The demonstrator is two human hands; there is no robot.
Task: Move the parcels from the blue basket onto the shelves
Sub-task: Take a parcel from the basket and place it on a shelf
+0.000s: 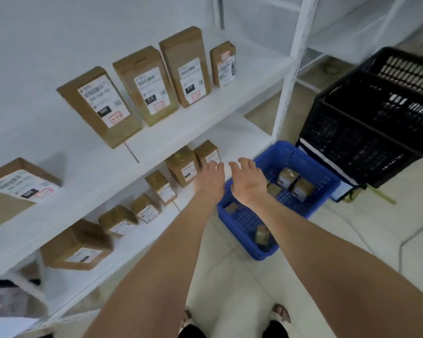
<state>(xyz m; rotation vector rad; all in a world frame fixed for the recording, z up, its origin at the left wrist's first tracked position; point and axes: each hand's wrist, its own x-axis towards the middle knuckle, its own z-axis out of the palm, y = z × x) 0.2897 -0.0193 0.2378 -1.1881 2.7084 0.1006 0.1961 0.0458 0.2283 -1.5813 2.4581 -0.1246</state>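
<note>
The blue basket (313, 164) sits on the floor at the right end of the white shelves (156, 147). Several small brown parcels lie in the basket, two of them (294, 182) at its far side and one (263, 234) near its front. Both my arms reach forward. My left hand (210, 179) hovers with straight fingers at the lower shelf's edge, just in front of the rightmost parcel (206, 152) standing there. My right hand (248, 178) is spread open over the basket's left rim. Neither hand holds anything.
Several labelled brown boxes (142, 86) stand in a row on the upper shelf, and more line the lower shelf (78, 247). A large black crate (376, 123) stands behind the basket at the right. A white shelf post (288, 76) rises between them. My feet stand on pale floor.
</note>
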